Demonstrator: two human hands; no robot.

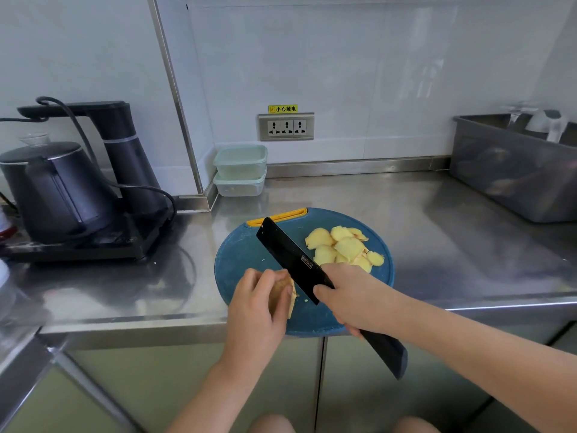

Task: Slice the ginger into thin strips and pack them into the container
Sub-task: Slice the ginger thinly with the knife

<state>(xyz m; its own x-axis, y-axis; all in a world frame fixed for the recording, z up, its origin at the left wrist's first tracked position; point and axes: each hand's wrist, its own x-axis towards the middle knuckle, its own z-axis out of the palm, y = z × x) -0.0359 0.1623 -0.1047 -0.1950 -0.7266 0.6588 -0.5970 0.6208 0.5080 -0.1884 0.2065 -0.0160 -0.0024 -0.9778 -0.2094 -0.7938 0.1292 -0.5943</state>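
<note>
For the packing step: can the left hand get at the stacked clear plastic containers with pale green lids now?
Probably not yet: the left hand grips a yellow ginger piece, though the steel counter between looks free.

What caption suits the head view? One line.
Left hand holds ginger piece, right hand grips black knife over blue board, ginger slices piled beyond.

Counter (406, 214): brushed stainless steel, glossy, reflective. Knife (293, 260) blade matt black; cutting board (240, 254) matt blue plastic. Stacked containers (240, 170): translucent plastic.
</note>
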